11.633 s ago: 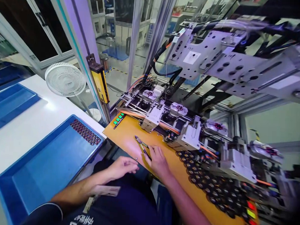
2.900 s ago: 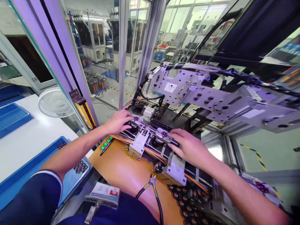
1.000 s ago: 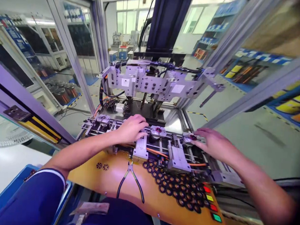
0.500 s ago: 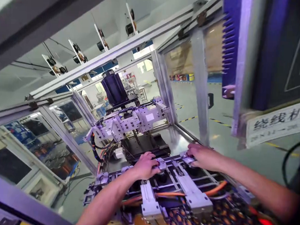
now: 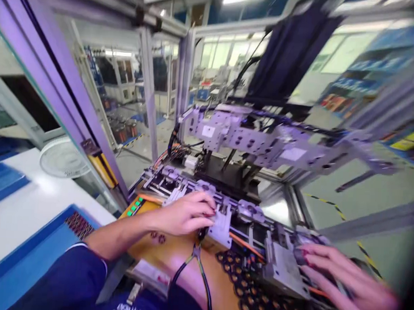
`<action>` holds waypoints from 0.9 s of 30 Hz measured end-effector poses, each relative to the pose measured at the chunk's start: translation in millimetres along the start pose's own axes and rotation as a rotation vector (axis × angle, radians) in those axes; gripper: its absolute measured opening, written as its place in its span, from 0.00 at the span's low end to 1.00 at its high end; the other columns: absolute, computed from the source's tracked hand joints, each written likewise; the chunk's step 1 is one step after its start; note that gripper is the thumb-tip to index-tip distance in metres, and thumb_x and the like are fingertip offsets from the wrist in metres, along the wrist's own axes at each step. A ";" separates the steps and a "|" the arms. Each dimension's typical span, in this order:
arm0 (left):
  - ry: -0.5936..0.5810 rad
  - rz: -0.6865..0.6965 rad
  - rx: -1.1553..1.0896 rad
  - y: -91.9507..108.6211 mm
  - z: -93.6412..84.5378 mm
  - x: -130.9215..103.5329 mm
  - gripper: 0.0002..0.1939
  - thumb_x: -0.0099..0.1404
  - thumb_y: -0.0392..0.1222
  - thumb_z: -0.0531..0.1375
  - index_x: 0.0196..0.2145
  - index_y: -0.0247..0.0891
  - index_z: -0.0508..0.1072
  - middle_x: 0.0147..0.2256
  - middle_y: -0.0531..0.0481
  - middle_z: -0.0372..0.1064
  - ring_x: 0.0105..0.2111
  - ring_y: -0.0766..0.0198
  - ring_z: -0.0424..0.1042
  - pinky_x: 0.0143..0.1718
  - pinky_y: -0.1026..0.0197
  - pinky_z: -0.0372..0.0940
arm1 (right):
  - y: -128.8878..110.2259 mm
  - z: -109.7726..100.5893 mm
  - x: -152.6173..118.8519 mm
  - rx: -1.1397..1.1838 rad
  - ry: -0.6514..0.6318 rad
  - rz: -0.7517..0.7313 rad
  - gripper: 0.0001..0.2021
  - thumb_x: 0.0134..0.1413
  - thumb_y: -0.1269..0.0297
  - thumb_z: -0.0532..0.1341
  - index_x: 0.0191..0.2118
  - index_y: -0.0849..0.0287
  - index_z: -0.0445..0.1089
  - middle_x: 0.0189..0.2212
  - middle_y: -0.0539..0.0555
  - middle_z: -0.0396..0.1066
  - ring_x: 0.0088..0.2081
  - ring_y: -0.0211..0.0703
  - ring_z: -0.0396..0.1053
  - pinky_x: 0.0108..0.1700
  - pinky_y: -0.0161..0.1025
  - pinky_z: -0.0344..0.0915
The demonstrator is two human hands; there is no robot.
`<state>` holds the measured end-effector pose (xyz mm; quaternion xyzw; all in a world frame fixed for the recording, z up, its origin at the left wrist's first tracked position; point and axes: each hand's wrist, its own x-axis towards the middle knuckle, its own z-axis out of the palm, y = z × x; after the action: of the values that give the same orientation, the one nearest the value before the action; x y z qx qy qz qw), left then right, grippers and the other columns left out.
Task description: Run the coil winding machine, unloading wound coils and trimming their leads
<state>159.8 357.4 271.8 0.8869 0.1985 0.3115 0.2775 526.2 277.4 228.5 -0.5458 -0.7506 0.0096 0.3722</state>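
Observation:
My left hand (image 5: 187, 212) lies over the middle of a row of metal clamping fixtures, its fingers curled together at the edge of one fixture block (image 5: 221, 226). What the fingertips hold, if anything, is hidden. At the right end of the row, my right hand (image 5: 349, 277) is blurred. Its fingers reach to the side of another fixture block (image 5: 284, 266), closing around a dark spot too smeared to name. Pliers (image 5: 196, 253) with black and yellow handles lie just below my left hand, jaws toward the fixtures.
Many dark ring-shaped parts (image 5: 245, 289) cover the yellow worktop (image 5: 175, 254). Behind the fixtures stands a machine head with a perforated metal plate (image 5: 242, 136). Frame posts (image 5: 150, 93) enclose it. At left, a blue tray (image 5: 20, 261) with small parts rests on a white table (image 5: 37, 184).
The view has swung to the left and down, bringing the tray, white table and pliers into sight. Both hands remain at the fixtures, the right one at the far right end.

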 end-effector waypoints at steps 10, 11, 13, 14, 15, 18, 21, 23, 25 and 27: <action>-0.116 -0.578 0.282 -56.5 38.0 -231.3 0.07 0.65 0.41 0.60 0.33 0.35 0.76 0.32 0.45 0.74 0.34 0.58 0.74 0.39 0.56 0.69 | -181.1 232.9 -62.0 0.308 -0.421 -0.203 0.06 0.60 0.71 0.59 0.34 0.60 0.73 0.34 0.55 0.72 0.36 0.40 0.72 0.38 0.37 0.72; -0.107 -0.575 0.311 -63.0 44.2 -231.6 0.07 0.66 0.40 0.59 0.34 0.36 0.76 0.34 0.44 0.75 0.36 0.57 0.74 0.40 0.55 0.69 | -186.2 247.6 -61.0 0.292 -0.413 -0.193 0.05 0.60 0.71 0.59 0.35 0.61 0.73 0.34 0.55 0.72 0.37 0.41 0.71 0.40 0.38 0.71; -0.062 -0.557 0.358 -72.9 53.6 -229.2 0.07 0.67 0.39 0.58 0.37 0.36 0.75 0.39 0.42 0.75 0.40 0.55 0.73 0.44 0.52 0.69 | -188.9 260.6 -62.0 0.238 -0.380 -0.164 0.04 0.60 0.70 0.60 0.39 0.62 0.72 0.39 0.55 0.72 0.42 0.42 0.70 0.44 0.43 0.70; -0.029 -0.544 0.376 -75.4 56.6 -228.1 0.07 0.67 0.39 0.57 0.38 0.37 0.75 0.41 0.42 0.74 0.42 0.55 0.73 0.46 0.51 0.68 | -186.4 258.8 -65.1 0.202 -0.359 -0.146 0.05 0.61 0.69 0.60 0.41 0.63 0.71 0.41 0.55 0.71 0.44 0.43 0.70 0.46 0.44 0.69; 0.009 -0.529 0.391 -76.1 58.4 -227.6 0.07 0.67 0.39 0.57 0.39 0.37 0.74 0.43 0.41 0.73 0.44 0.55 0.72 0.47 0.50 0.68 | -181.1 252.0 -70.2 0.164 -0.336 -0.125 0.06 0.62 0.68 0.59 0.42 0.62 0.71 0.43 0.55 0.71 0.45 0.43 0.69 0.47 0.45 0.69; 0.128 -0.484 0.422 -67.5 58.3 -230.7 0.08 0.66 0.38 0.58 0.43 0.37 0.73 0.48 0.40 0.70 0.50 0.52 0.68 0.53 0.45 0.65 | -150.9 210.6 -96.8 0.021 -0.233 -0.021 0.06 0.62 0.68 0.58 0.43 0.61 0.71 0.42 0.56 0.71 0.44 0.44 0.69 0.48 0.45 0.68; 0.244 -0.447 0.455 -48.7 53.9 -234.4 0.11 0.64 0.37 0.62 0.45 0.38 0.71 0.48 0.40 0.70 0.52 0.51 0.68 0.54 0.43 0.65 | -110.0 162.9 -131.2 -0.151 -0.099 0.133 0.08 0.62 0.68 0.58 0.42 0.63 0.73 0.39 0.61 0.71 0.42 0.50 0.68 0.46 0.50 0.67; 0.307 -0.423 0.468 -36.1 51.4 -231.7 0.11 0.62 0.36 0.63 0.44 0.38 0.72 0.46 0.42 0.71 0.49 0.53 0.70 0.52 0.46 0.67 | -86.7 141.8 -150.8 -0.227 -0.053 0.214 0.08 0.60 0.66 0.59 0.40 0.65 0.74 0.39 0.65 0.70 0.41 0.54 0.67 0.44 0.53 0.66; 0.337 -0.401 0.456 -27.4 49.3 -223.2 0.12 0.61 0.34 0.64 0.43 0.38 0.72 0.45 0.43 0.72 0.48 0.55 0.71 0.51 0.48 0.68 | -72.0 132.4 -164.2 -0.249 -0.044 0.267 0.08 0.58 0.66 0.61 0.38 0.65 0.75 0.41 0.66 0.70 0.42 0.57 0.66 0.42 0.55 0.65; 0.334 -0.380 0.423 -23.4 46.8 -209.8 0.13 0.61 0.33 0.64 0.45 0.37 0.73 0.46 0.42 0.72 0.47 0.55 0.72 0.51 0.50 0.68 | -66.7 131.8 -170.7 -0.228 -0.045 0.302 0.06 0.56 0.68 0.62 0.36 0.63 0.75 0.43 0.66 0.70 0.43 0.58 0.66 0.42 0.55 0.65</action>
<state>34.1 248.0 134.0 0.8087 0.4636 0.3470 0.1037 418.7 161.0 67.7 -0.6905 -0.6646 -0.0079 0.2854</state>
